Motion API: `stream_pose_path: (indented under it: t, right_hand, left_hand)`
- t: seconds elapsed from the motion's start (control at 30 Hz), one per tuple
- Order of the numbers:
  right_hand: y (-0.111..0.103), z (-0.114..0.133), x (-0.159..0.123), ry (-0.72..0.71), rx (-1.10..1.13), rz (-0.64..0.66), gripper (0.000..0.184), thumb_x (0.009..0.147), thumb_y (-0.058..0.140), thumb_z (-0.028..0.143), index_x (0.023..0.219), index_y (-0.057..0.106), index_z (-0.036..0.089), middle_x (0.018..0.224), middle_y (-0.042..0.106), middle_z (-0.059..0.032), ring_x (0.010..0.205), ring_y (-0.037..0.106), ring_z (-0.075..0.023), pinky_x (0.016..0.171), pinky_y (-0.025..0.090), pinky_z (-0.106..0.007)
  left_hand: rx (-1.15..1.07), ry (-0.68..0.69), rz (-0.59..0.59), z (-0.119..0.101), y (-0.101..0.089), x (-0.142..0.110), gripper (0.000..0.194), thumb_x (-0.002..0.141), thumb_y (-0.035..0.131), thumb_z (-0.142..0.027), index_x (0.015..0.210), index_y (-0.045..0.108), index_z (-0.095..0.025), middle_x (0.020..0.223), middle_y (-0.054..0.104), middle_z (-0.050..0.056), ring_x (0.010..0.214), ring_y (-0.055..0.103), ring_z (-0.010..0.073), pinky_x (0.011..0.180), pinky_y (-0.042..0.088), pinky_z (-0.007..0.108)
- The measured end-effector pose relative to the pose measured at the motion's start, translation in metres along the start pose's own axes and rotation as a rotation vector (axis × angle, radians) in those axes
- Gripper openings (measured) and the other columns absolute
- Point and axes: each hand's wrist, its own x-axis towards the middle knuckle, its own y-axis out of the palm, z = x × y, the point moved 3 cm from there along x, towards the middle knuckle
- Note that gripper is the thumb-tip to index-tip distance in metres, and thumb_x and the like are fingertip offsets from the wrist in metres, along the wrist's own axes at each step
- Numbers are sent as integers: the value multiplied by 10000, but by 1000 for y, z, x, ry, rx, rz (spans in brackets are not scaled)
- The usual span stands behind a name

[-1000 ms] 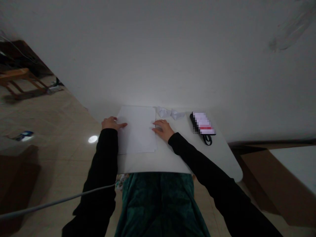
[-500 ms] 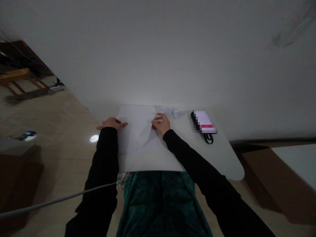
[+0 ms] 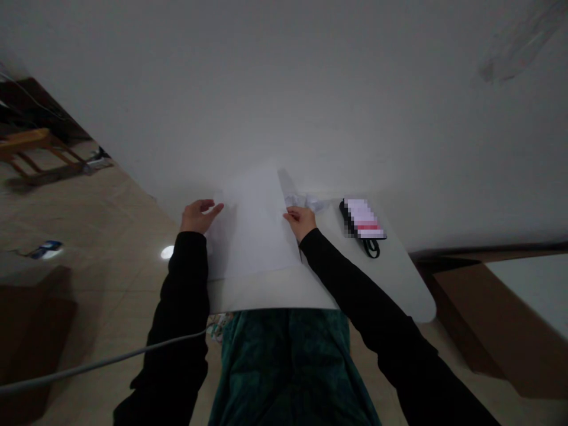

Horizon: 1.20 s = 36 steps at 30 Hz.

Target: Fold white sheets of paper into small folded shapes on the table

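A white sheet of paper [image 3: 257, 231] is raised at its right side, its far edge standing up against the wall. My right hand [image 3: 300, 222] pinches the sheet's right edge between thumb and fingers. At the left edge, my left hand [image 3: 198, 216] has its thumb apart from its curled fingers and holds nothing that I can see. Crumpled white paper pieces [image 3: 314, 203] lie behind my right hand, partly covered by the sheet.
The white table [image 3: 368, 284] stands against a wall [image 3: 284, 89]. A phone-like item with a black strap [image 3: 364, 219] lies on its right part. A cardboard box [image 3: 501, 325] is at the right. A grey cable [image 3: 110, 360] crosses at lower left; a wooden stool [image 3: 35, 148] stands farther off.
The sheet has lifted and shifted right, its far edge now up the wall. My right hand has moved slightly right with it, and my left hand has come off the paper's surface.
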Motion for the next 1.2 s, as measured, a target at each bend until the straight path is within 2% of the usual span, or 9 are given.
stream_pose_path:
  t: [0.13, 0.33, 0.57, 0.67, 0.8, 0.87, 1.0, 1.07, 1.2]
  right_hand:
    - [-33, 11, -1, -142, 117, -43, 124, 725, 653, 263, 812, 700, 189, 801, 728, -28, 768, 688, -192, 773, 555, -352]
    - [-66, 21, -6, 21, 233, -94, 327, 631, 742, 429, 847, 691, 188, 734, 718, -21, 581, 625, -148, 488, 501, -273]
    - [-79, 14, -4, 145, 193, -62, 312, 642, 733, 471, 729, 693, 174, 618, 662, -15, 525, 591, -134, 476, 517, -289]
    - [-83, 14, -4, 179, 251, 5, 305, 691, 693, 427, 878, 692, 187, 591, 624, 14, 472, 559, -117, 448, 508, -283]
    - [-90, 32, -12, 49, 268, 150, 619, 757, 616, 311, 1350, 438, 329, 853, 680, 13, 562, 587, -110, 473, 523, -266]
    - [-93, 42, -16, -16, 240, 204, 684, 734, 624, 260, 1374, 401, 349, 1069, 667, -20, 656, 612, -121, 522, 555, -284]
    - [-98, 48, -20, -148, 204, 163, 817, 643, 669, 187, 1376, 377, 399, 1385, 496, -39, 815, 629, -150, 545, 560, -270]
    - [-97, 46, -20, -198, 152, 190, 741, 617, 698, 174, 1298, 495, 385, 1458, 407, -31, 992, 609, -197, 612, 569, -294]
    - [-94, 40, -17, -242, 85, 340, 245, 599, 775, 226, 837, 738, 277, 1424, 431, -18, 1240, 484, -268, 892, 524, -438]
  left_hand:
    - [-225, 77, 61, -18, 14, -6, 538, 700, 683, -466, 1124, 608, -142, 1174, 640, 129, 1011, 636, 226, 894, 514, 348]
    - [-434, 132, 345, -30, 32, -17, 512, 715, 625, -607, 965, 612, -161, 921, 667, 47, 776, 647, 167, 624, 549, 269]
    - [-454, 120, 451, -40, 45, -29, 429, 683, 654, -582, 740, 521, -178, 598, 570, -3, 499, 556, 129, 441, 469, 257]
    - [-446, 120, 428, -39, 45, -29, 372, 700, 646, -543, 706, 521, -192, 529, 516, -20, 436, 475, 105, 417, 404, 243]
    - [-450, 111, 419, -39, 44, -32, 349, 716, 637, -513, 635, 521, -193, 485, 473, -25, 427, 424, 101, 422, 338, 243]
    - [-489, 101, 422, -40, 44, -33, 348, 706, 655, -493, 613, 519, -187, 485, 477, -28, 428, 421, 96, 425, 322, 239]
    - [-606, 60, 404, -43, 45, -35, 370, 666, 697, -485, 602, 496, -181, 487, 487, -41, 418, 405, 75, 417, 302, 223]
    - [-631, 32, 396, -45, 44, -34, 397, 650, 709, -504, 600, 482, -182, 498, 506, -40, 429, 428, 77, 423, 333, 222]
    - [-614, 9, 454, -48, 46, -34, 438, 585, 751, -530, 591, 506, -167, 508, 533, -34, 455, 472, 83, 450, 398, 223]
